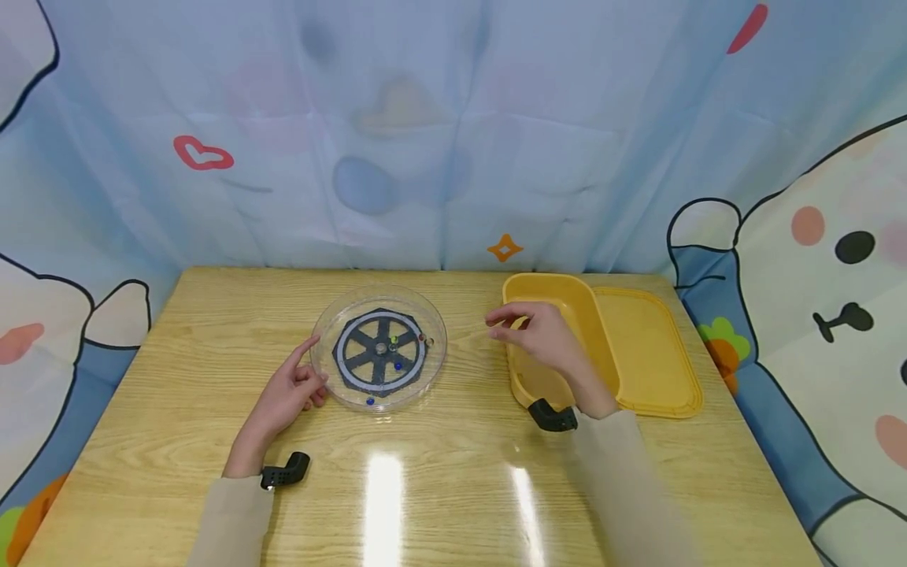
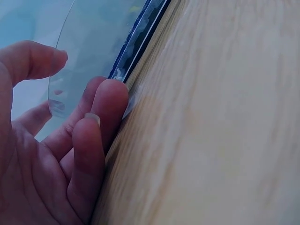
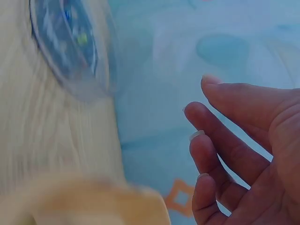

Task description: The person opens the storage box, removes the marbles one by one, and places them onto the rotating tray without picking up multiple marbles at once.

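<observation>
A clear round dish [image 1: 326, 311] stands on the left half of the table. Inside lies a dark hexagonal piece [image 1: 383, 331] with spokes and a pale ring, plus several small beads, among them a blue bead [image 1: 398, 366] and a yellow-green bead [image 1: 394, 339]. My left hand [image 1: 286, 394] touches the dish's left side, index finger and thumb spread along its wall, the other fingers bent low beside it. Over the left edge of a yellow plastic box [image 1: 608, 346] hovers my right hand [image 1: 534, 335], thumb and bent fingers apart with nothing between them.
A flat yellow lid [image 1: 655, 354] lies right of the box, against it. The wooden table [image 1: 453, 472] ends at a printed curtain [image 1: 453, 157] behind and at both sides. Black wrist cameras sit on both wrists.
</observation>
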A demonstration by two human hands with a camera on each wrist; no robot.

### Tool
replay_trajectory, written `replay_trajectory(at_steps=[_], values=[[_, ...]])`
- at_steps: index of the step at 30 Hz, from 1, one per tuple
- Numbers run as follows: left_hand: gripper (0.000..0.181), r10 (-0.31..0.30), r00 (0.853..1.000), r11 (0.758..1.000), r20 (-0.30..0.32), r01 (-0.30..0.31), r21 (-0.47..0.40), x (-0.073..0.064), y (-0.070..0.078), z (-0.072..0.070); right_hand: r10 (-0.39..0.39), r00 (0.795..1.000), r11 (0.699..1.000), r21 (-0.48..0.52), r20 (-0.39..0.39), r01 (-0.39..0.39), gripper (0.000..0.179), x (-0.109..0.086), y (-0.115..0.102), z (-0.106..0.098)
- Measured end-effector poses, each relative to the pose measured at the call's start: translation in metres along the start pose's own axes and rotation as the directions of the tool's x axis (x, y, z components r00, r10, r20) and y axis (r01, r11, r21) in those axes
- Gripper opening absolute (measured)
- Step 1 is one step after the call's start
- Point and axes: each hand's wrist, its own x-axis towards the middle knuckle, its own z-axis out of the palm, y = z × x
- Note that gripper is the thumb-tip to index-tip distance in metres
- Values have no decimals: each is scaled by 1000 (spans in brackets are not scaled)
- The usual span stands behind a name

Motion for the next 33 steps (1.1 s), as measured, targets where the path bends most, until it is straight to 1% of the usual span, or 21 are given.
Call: replay_trajectory(at_steps=[2, 5, 8, 12, 14, 16, 17, 19, 21, 23, 26, 28, 30, 33], values=[[67, 9, 1000, 1000, -8, -9, 0, 1, -2, 0, 4, 1000, 1000, 0, -6, -4, 18, 1, 9, -11], [66, 15, 1000, 1000, -17, -15, -4, 2, -2, 0, 42, 999, 999, 27, 2, -42, 22, 3, 21, -27], [67, 18, 1000, 1000, -19, -18, 0, 2, -2, 0, 86, 996, 994, 68, 20, -87, 27, 6, 34, -38], [67, 15, 1000, 1000, -20, -15, -4, 2, -2, 0, 99, 994, 986, 126, 55, -105, 23, 11, 57, -44], [66, 10, 1000, 1000, -22, -11, -7, 2, -3, 0, 112, 989, 983, 137, 98, -124, 19, 14, 69, -44], [66, 5, 1000, 1000, -24, -5, -12, 2, -3, 0, 135, 978, 977, 145, 156, -158, 17, 15, 78, -42], [66, 5, 1000, 1000, -23, -5, -13, 2, -4, 0, 149, 971, 975, 137, 187, -176, 17, 16, 82, -42], [66, 4, 1000, 1000, -19, -4, -14, 3, -4, 1, 193, 949, 966, 121, 250, -229, 18, 16, 89, -40], [66, 4, 1000, 1000, -17, -4, -20, 3, -5, 2, 203, 926, 963, 109, 318, -248, 21, 16, 93, -39], [66, 6, 1000, 1000, -15, -6, -20, 4, -5, 3, 206, 895, 959, 100, 395, -265, 22, 17, 95, -38], [66, 5, 1000, 1000, -13, -5, -21, 4, -6, 3, 189, 836, 966, 54, 516, -252, 21, 17, 96, -34], [66, 4, 1000, 1000, -14, -4, -20, 4, -6, 2, 190, 803, 972, 7, 565, -235, 19, 18, 98, -30], [66, 6, 1000, 1000, -14, -6, -18, 4, -6, 1, 185, 786, 979, -39, 590, -200, 17, 19, 99, -26], [66, 7, 1000, 1000, -16, -7, -19, 4, -6, 0, 178, 782, 984, -84, 597, -160, 17, 21, 98, -21]])
